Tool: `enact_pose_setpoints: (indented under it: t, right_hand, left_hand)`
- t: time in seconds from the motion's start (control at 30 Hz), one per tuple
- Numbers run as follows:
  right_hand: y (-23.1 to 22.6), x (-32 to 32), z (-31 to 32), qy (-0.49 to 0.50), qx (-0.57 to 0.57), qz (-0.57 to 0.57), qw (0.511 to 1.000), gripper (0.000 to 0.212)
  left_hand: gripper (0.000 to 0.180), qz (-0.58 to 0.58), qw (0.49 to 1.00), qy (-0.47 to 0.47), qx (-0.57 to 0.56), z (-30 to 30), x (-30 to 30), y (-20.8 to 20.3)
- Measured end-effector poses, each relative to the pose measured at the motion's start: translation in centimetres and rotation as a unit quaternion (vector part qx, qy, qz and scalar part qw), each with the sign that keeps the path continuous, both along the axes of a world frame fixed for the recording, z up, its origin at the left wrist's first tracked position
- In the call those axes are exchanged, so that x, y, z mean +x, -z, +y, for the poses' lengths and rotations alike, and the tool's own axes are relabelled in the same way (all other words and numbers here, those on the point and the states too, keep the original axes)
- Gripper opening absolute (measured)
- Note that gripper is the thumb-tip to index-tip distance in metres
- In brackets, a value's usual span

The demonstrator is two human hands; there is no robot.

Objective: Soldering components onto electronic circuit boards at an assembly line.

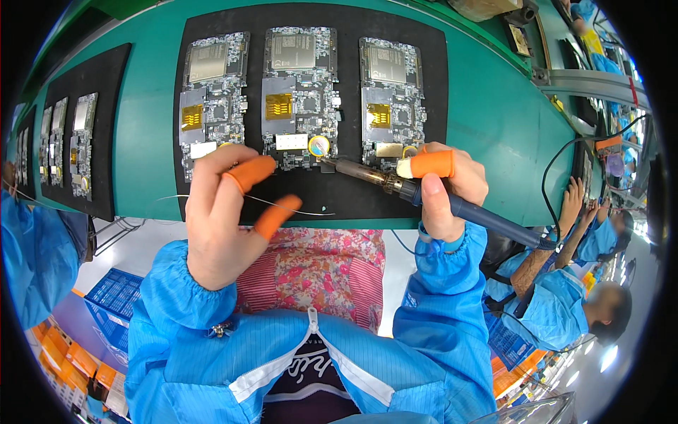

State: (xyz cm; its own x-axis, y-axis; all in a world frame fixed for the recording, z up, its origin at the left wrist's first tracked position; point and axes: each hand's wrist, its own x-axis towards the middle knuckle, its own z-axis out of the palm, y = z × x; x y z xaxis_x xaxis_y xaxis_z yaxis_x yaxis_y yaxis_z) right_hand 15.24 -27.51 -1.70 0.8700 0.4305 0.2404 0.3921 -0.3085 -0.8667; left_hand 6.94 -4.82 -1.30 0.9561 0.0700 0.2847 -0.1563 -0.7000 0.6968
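- Middle board [301, 99]: on the black mat [432, 85]; probably light, stiff, fragile. I'd grip edges only.
- Soldering iron [406, 189]: my right hand [466, 180] pinches its handle, tip by the board's lower right corner. Assume hot shaft.
- Thin wire [314, 213]: likely soft, bendy. Left hand [219, 212]: thumb, index spread; I can't tell what grips it.

Before me spreads a green bench [512, 166], with pale floor [141, 244] below. Down to my left I see a blue crate [113, 300] near orange bins [79, 359]; to my right, a grey metal beam [593, 83] and, lower, a bright light [609, 358].
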Motion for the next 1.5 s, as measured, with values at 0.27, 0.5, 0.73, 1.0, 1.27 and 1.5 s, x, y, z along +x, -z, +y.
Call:
enact_pose_setpoints:
  t: [0.27, 0.5, 0.73, 1.0, 1.27, 1.5]
  right_hand:
    - [0.5, 1.0, 0.4, -0.031, 0.072, -0.097, 0.992, 0.013]
    - [0.5, 0.9, 0.0, -0.025, 0.056, -0.085, 0.995, 0.014]
    - [0.8, 1.0, 0.3, -0.017, 0.075, -0.108, 0.991, 0.014]
    - [0.5, 1.1, 0.5, -0.050, 0.071, -0.101, 0.991, 0.013]
    - [0.6, 1.3, 0.6, -0.081, 0.051, -0.101, 0.990, 0.010]
    - [0.5, 1.2, 0.8, -0.079, 0.054, -0.104, 0.990, 0.009]
  left_hand:
    - [0.028, 0.032, 0.998, 0.046, 0.013, 1.3, -0.5, -0.3]
    - [0.018, 0.068, 0.993, 0.053, -0.079, 1.3, -0.5, -0.3]
    - [0.018, -0.013, 0.998, -0.027, -0.055, 0.5, -0.4, 0.4]
    - [0.019, -0.003, 0.999, -0.021, -0.049, 0.7, -0.4, 0.9]
    - [0.019, 0.002, 1.000, -0.015, -0.001, 0.5, 0.0, 1.4]
    - [0.022, -0.037, 0.999, -0.018, 0.003, 0.2, 0.2, 1.7]
